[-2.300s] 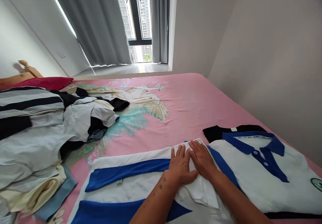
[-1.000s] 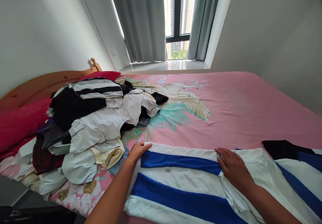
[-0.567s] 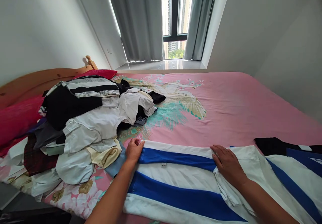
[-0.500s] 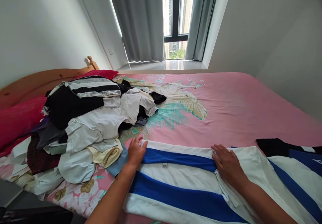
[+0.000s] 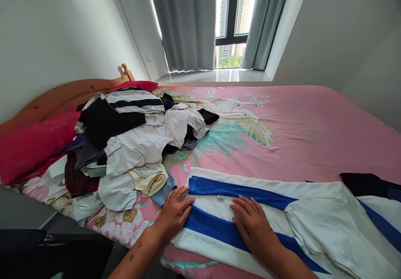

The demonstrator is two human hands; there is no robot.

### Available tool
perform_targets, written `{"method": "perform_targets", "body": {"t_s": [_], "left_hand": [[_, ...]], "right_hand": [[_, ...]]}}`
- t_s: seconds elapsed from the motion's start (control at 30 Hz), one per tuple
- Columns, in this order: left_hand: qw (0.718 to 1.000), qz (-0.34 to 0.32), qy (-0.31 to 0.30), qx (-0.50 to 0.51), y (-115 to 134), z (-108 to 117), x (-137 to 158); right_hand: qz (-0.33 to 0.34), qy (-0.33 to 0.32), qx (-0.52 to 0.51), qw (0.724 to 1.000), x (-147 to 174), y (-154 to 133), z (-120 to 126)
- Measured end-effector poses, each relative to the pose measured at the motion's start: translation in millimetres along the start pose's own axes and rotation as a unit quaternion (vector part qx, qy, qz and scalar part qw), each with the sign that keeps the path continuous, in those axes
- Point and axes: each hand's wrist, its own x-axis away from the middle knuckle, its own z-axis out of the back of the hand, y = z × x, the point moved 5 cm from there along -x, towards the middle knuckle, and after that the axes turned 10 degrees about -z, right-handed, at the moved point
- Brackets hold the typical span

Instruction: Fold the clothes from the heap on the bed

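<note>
A white garment with broad blue stripes (image 5: 216, 224) lies spread along the front of the bed, a small label near its upper stripe. Part of it is folded over toward the right. My left hand (image 5: 175, 208) rests at its left edge, fingers stretched out and slightly apart. Flat on the middle of the cloth, just below the label, is my right hand (image 5: 252, 220), its fingers extended. Neither hand grips anything. Farther right, black cloth (image 5: 365, 183) shows beside the white and blue fabric.
A heap of loose clothes (image 5: 138, 145) covers the left side of the bed, against red pillows (image 5: 46, 137) and a wooden headboard (image 5: 59, 95). The pink bedsheet (image 5: 300, 133) stretches toward the window. Something dark (image 5: 56, 254) stands at the lower left.
My right hand has moved left and down across the garment, off its folded part. My left hand has come down along the left edge. The view has turned slightly left.
</note>
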Motion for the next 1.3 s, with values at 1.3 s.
{"method": "perform_targets", "body": {"t_s": [1.3], "left_hand": [[0.992,-0.042,0.012,-0.122,-44.3,-24.2,39.5]], "right_hand": [[-0.117,0.051,-0.086,0.988,-61.2,-82.7,-82.2]]}}
